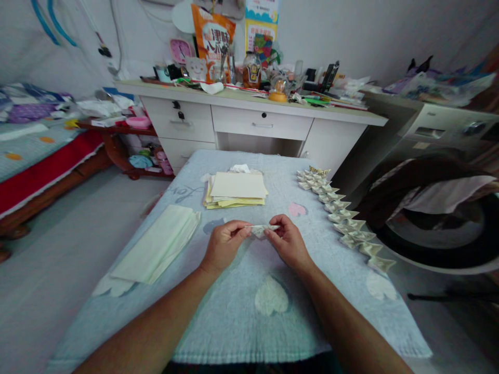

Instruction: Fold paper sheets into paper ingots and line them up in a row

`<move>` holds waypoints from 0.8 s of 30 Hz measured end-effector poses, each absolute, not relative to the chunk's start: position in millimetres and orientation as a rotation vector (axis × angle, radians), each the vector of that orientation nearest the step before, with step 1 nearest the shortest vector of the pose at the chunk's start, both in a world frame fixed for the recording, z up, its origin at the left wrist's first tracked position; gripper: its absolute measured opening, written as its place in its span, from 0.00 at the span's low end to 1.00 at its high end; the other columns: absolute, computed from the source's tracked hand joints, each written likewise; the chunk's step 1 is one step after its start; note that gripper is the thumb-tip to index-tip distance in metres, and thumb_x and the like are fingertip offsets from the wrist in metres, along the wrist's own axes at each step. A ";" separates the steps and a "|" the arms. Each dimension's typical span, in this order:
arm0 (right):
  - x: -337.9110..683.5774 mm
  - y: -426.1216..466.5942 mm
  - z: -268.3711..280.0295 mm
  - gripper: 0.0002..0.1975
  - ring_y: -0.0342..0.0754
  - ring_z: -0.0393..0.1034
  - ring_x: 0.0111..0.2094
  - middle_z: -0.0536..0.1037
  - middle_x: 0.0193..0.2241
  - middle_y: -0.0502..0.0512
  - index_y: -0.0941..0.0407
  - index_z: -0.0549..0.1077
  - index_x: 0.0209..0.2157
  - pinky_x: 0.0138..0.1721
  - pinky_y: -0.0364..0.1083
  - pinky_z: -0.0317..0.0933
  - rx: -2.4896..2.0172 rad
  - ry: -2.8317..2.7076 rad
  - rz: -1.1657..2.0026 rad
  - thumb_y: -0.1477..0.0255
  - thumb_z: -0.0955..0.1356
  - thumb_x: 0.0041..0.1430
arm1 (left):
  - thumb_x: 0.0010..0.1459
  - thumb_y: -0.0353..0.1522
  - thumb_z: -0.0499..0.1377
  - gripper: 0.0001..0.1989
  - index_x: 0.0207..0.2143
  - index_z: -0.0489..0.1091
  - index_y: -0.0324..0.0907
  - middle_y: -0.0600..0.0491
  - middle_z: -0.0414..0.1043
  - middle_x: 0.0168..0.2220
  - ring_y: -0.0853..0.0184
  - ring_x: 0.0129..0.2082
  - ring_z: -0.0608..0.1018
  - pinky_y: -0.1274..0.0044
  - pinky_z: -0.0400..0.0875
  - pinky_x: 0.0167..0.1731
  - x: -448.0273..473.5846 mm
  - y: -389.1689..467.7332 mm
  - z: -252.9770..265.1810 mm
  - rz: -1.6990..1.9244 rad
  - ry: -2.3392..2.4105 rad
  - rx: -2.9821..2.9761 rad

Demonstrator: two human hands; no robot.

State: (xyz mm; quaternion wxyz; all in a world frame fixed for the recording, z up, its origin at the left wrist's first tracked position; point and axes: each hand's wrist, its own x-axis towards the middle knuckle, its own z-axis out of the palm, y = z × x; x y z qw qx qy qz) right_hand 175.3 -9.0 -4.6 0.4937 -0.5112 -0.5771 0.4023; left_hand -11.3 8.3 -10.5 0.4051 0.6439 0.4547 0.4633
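Between both hands, a small folded paper piece [259, 232] is held above the cloth, its long edge on top and a point hanging down. My left hand [226, 241] pinches its left end with thumb and fingers. On the other end, my right hand [286, 240] grips with thumb and index finger. Beyond them lies a stack of cream and yellow paper [238, 186]. To the left rests a pile of long pale-green folded sheets [158, 244]. A row of folded paper boats [343, 215] runs down the right side of the cloth.
A blue cloth with heart shapes [234, 322] covers the table. Behind it stands a white desk [253, 122] crowded with jars, a pink clock [180, 50] and an orange bag [213, 41]. A washing machine [429, 135] with laundry in its door opening is at the right, a bed [42, 156] at the left.
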 end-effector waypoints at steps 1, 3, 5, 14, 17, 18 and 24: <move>174.9 -9.0 -4.7 0.12 0.41 0.59 0.24 0.65 0.25 0.45 0.54 0.64 0.34 0.24 0.40 0.54 -1.243 -1.356 0.949 0.66 0.70 0.51 | 0.56 0.36 0.60 0.10 0.34 0.77 0.40 0.52 0.79 0.31 0.68 0.30 0.78 0.78 0.72 0.34 -11.8 8.3 -10.0 1.197 1.160 1.628; 174.8 -9.1 -4.8 0.12 0.41 0.57 0.23 0.63 0.23 0.44 0.53 0.62 0.32 0.23 0.40 0.53 -1.245 -1.302 0.921 0.65 0.70 0.51 | 0.57 0.37 0.59 0.10 0.35 0.77 0.40 0.52 0.79 0.32 0.68 0.31 0.79 0.78 0.73 0.35 -12.6 8.0 -8.7 1.254 1.179 1.641; 174.9 -9.5 -4.8 0.12 0.40 0.54 0.21 0.61 0.20 0.44 0.54 0.62 0.27 0.22 0.40 0.50 -1.250 -1.318 0.945 0.63 0.68 0.54 | 0.57 0.36 0.59 0.10 0.37 0.77 0.40 0.51 0.79 0.33 0.67 0.32 0.79 0.77 0.73 0.36 -13.2 7.0 -7.0 1.297 1.198 1.680; 173.6 -11.2 -1.7 0.14 0.39 0.55 0.18 0.62 0.18 0.43 0.54 0.62 0.26 0.19 0.39 0.50 -1.255 -1.220 0.954 0.61 0.69 0.54 | 0.59 0.34 0.57 0.10 0.40 0.76 0.41 0.50 0.79 0.38 0.66 0.36 0.79 0.77 0.74 0.38 -13.8 4.2 -5.0 1.365 1.307 1.844; 169.2 -13.8 -0.3 0.16 0.38 0.58 0.15 0.66 0.17 0.45 0.55 0.64 0.25 0.17 0.39 0.51 -1.198 -1.289 1.299 0.58 0.67 0.56 | 0.58 0.32 0.57 0.09 0.39 0.75 0.41 0.50 0.78 0.39 0.67 0.38 0.79 0.77 0.73 0.39 -11.6 2.7 -5.7 1.376 1.272 1.970; 167.4 -14.3 -0.3 0.16 0.39 0.59 0.16 0.69 0.19 0.46 0.55 0.65 0.27 0.16 0.39 0.52 -1.160 -1.282 1.372 0.57 0.67 0.56 | 0.58 0.31 0.57 0.08 0.38 0.75 0.41 0.50 0.77 0.40 0.67 0.38 0.78 0.77 0.74 0.39 -10.5 1.8 -5.4 1.373 1.249 2.016; 162.9 -12.4 -4.5 0.13 0.40 0.65 0.19 0.74 0.24 0.49 0.56 0.67 0.32 0.18 0.40 0.58 -1.041 -1.156 1.413 0.60 0.69 0.55 | 0.54 0.24 0.55 0.08 0.34 0.71 0.42 0.49 0.75 0.41 0.65 0.44 0.76 0.74 0.73 0.44 -4.0 -3.0 -1.1 1.265 1.084 2.181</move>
